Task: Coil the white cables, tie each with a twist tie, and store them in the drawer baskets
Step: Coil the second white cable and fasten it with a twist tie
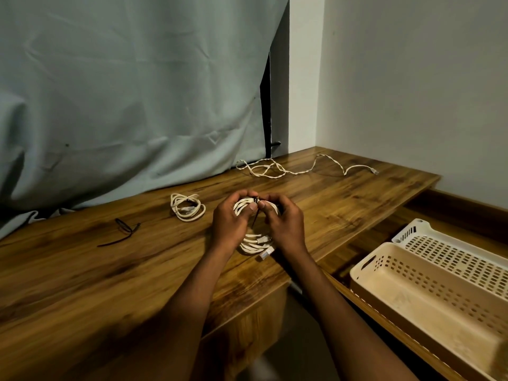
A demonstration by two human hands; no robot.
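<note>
A coiled white cable (254,243) is held upright over the wooden table (110,270) between both hands. My left hand (231,224) grips the coil's top left, thumb pressing its upper strands. My right hand (286,224) grips the top right, and its fingertips pinch a black twist tie (255,215) wrapped over the coil. The coil's plugs hang at the bottom. A second coiled white cable (187,207) lies to the left. An uncoiled white cable (297,169) sprawls at the back. Spare black twist ties (123,232) lie at the left.
An open drawer at the lower right holds a beige perforated basket (384,273) and a white basket (412,229) behind it. A grey curtain (123,92) hangs behind the table. A white wall (412,78) borders the right.
</note>
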